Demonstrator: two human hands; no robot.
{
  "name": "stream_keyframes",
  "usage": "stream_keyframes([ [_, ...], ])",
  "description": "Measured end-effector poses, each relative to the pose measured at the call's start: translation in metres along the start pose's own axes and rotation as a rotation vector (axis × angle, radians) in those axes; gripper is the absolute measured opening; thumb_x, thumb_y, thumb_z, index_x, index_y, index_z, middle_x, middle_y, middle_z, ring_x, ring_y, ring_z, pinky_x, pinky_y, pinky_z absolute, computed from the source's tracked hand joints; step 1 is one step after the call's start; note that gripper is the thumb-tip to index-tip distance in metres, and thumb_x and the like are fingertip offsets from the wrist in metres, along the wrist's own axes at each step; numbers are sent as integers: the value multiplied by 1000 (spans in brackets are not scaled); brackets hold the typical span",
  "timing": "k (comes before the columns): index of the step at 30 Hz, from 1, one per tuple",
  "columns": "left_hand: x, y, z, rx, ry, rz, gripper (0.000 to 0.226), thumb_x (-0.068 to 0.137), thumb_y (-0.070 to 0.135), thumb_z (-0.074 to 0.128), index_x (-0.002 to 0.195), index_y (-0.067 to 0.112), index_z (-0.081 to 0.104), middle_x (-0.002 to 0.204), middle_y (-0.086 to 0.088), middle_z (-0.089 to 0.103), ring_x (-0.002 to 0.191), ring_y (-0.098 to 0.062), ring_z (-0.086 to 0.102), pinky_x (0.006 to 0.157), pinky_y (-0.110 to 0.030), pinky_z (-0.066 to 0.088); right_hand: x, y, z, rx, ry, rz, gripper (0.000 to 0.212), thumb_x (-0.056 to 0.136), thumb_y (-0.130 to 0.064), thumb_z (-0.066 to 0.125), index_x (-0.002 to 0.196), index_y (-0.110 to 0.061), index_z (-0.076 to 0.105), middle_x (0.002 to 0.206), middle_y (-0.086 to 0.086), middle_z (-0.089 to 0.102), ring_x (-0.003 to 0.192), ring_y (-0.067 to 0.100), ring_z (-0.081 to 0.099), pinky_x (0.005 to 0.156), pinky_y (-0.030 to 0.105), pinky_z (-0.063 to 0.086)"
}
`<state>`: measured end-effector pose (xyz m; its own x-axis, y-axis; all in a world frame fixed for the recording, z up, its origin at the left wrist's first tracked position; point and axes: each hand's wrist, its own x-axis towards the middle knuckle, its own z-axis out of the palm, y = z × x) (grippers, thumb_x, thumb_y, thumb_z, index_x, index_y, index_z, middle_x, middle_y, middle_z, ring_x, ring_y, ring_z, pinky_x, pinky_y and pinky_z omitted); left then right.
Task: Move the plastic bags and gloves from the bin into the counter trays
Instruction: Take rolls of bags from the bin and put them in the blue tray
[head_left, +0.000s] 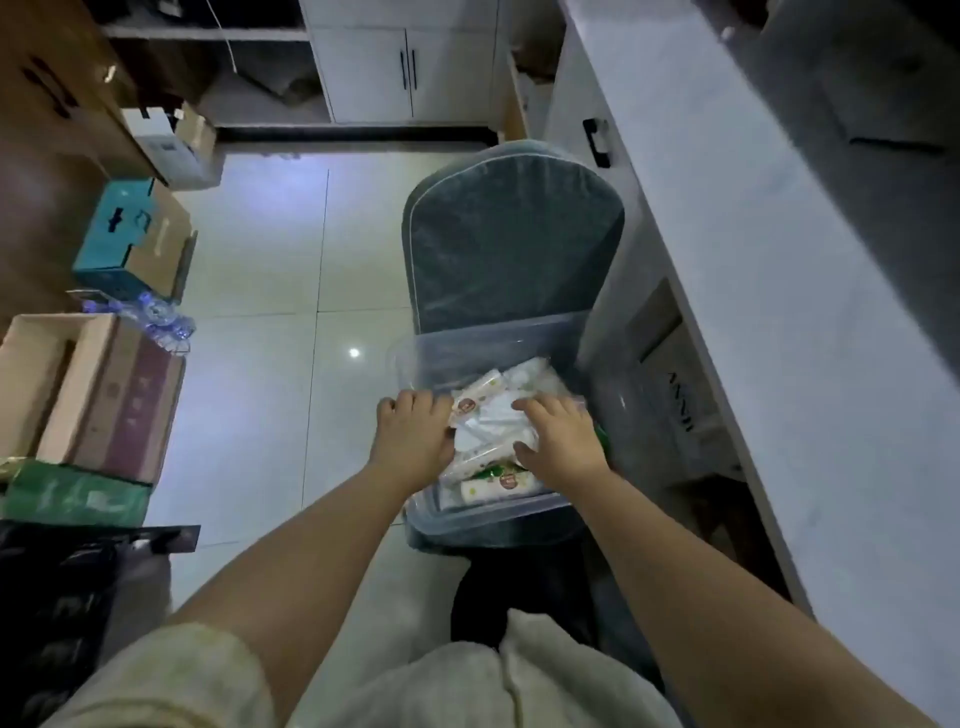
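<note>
Clothing: a pale fleecy garment (467, 686) is seen at the bottom edge, nearest the camera, with both bare forearms reaching forward from it.
Left hand (415, 436): it is laid palm down on the left rim of the bin, fingers curled over the edge and against the packets. Whether its grip is clenched on a packet cannot be told.
Right hand (563, 441): it is spread palm down on top of the packets, fingers splayed. The grip appears released, resting on them, with nothing seen to be held.
Bin (483, 519): a clear plastic tub is set on the seat of the chair, just below the hands.
Packets (498, 410): small white plastic-wrapped packs with red and green print are heaped inside the bin, between and under the two hands. Bags cannot be told from gloves.
Chair (514, 244): a grey-green padded backrest with pale piping is seen beyond the bin.
Worktop (753, 270): a long white surface runs along the right side, beside the chair.
Floor (270, 291): pale glossy tiles are seen to the left of the chair.
Cardboard boxes (109, 395): several are stacked along the left edge.
Cabinet (405, 62): white doors with dark handles are seen farthest away.
</note>
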<state>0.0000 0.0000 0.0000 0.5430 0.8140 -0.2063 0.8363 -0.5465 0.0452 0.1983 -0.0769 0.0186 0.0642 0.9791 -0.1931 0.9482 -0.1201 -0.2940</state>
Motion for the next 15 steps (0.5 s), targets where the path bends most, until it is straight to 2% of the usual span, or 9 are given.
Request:
stream_keyframes([
  [1, 7, 5, 9, -29, -75, -18, 47, 82, 43, 54, 123, 20, 46, 116, -6, 56, 104, -28, 47, 86, -44, 36, 6, 5, 7, 15, -59, -1, 53, 84, -35, 63, 133, -25, 45, 134, 1, 49, 122, 27, 41, 98, 43, 34],
  [6, 30, 28, 76, -74, -228, -20, 53, 79, 41, 57, 125, 19, 46, 121, -7, 54, 108, -30, 47, 85, -44, 34, 40, 38, 61, 74, -241, -2, 54, 82, -34, 64, 133, -24, 47, 133, 3, 50, 123, 30, 40, 100, 45, 34],
  [8, 38, 31, 94, -100, -229, -43, 50, 81, 39, 55, 126, 19, 46, 123, -7, 53, 108, -30, 46, 85, -43, 34, 56, 51, 77, 75, -292, -5, 53, 83, -34, 64, 133, -25, 47, 133, 3, 49, 123, 30, 39, 101, 47, 33],
  [11, 55, 28, 113, -141, -314, -104, 51, 82, 40, 55, 128, 20, 45, 125, -7, 53, 110, -29, 45, 85, -42, 34, 73, 63, 99, 57, -394, -6, 51, 84, -29, 62, 133, -24, 46, 132, 4, 47, 124, 30, 37, 103, 46, 29],
  [15, 99, 13, 143, -164, -355, -113, 56, 82, 39, 58, 131, 19, 41, 126, -9, 52, 111, -30, 46, 87, -43, 36, 103, 71, 136, 35, -460, 6, 55, 78, -20, 62, 131, -22, 45, 130, 6, 46, 120, 31, 37, 100, 44, 29],
])
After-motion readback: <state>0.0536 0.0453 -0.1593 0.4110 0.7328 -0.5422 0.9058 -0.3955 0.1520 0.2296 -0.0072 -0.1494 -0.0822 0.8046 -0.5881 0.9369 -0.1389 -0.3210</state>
